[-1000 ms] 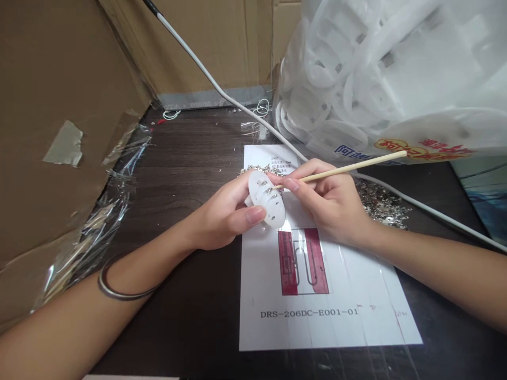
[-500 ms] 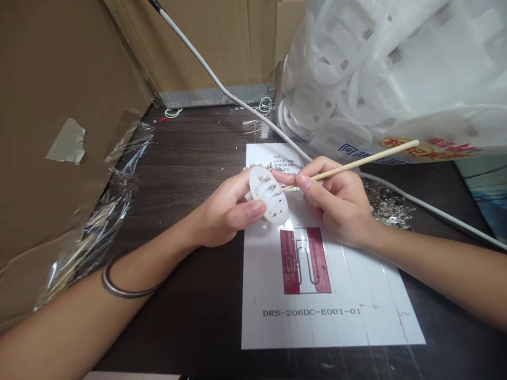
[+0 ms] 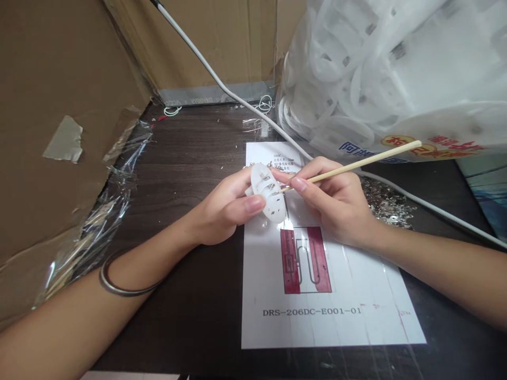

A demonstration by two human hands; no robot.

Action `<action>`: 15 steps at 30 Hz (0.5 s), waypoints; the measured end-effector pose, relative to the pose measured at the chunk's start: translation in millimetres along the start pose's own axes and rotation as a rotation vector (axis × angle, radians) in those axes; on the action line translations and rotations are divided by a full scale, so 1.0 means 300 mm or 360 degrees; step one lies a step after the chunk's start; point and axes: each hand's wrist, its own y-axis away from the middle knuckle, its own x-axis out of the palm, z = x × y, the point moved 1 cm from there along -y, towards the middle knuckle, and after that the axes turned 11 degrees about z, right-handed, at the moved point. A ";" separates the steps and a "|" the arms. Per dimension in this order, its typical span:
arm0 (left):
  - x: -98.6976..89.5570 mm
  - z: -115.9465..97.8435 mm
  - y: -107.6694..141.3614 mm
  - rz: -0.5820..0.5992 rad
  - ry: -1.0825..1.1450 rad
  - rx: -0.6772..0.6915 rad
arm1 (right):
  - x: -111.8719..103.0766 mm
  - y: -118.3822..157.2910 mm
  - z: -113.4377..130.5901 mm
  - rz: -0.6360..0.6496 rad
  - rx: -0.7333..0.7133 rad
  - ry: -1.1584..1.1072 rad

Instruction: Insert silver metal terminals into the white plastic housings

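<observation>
My left hand is closed on a white oval plastic part, thumb on its near face and fingers behind it. Slots, small holes and shiny metal bits show on that face. Between the thumb and fingers of my right hand is a thin wooden stick, like a chopstick, slanting up to the right. The stick's lower tip is at the plastic part's right side, by the metal bits. Whether the tip enters a slot is too small to tell. Both hands are above a printed sheet on the dark table.
Small metal pieces lie heaped beyond my right wrist. A large clear bag of white plastic parts stands at the back right. A white cable crosses the table diagonally. Cardboard walls rise at the left and back.
The stick's tip has shifted slightly left against the plastic part, and my right hand with it. The plastic part has moved up a little. Both grips stay the same.
</observation>
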 end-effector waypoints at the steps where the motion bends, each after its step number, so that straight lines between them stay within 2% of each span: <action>1: 0.000 0.003 0.000 -0.0014 0.0023 -0.0008 | 0.001 -0.001 -0.002 0.0003 -0.0050 0.0028; 6: 0.004 0.006 -0.005 -0.0023 0.0116 -0.0046 | 0.003 -0.004 -0.001 0.0010 -0.0142 0.0161; 9: 0.006 0.003 -0.009 -0.0014 0.0128 -0.0025 | 0.001 0.000 0.003 0.0004 -0.0104 0.0241; 15: 0.004 -0.006 -0.011 -0.0034 0.0074 0.0043 | -0.001 0.002 0.000 -0.0096 0.0027 0.0096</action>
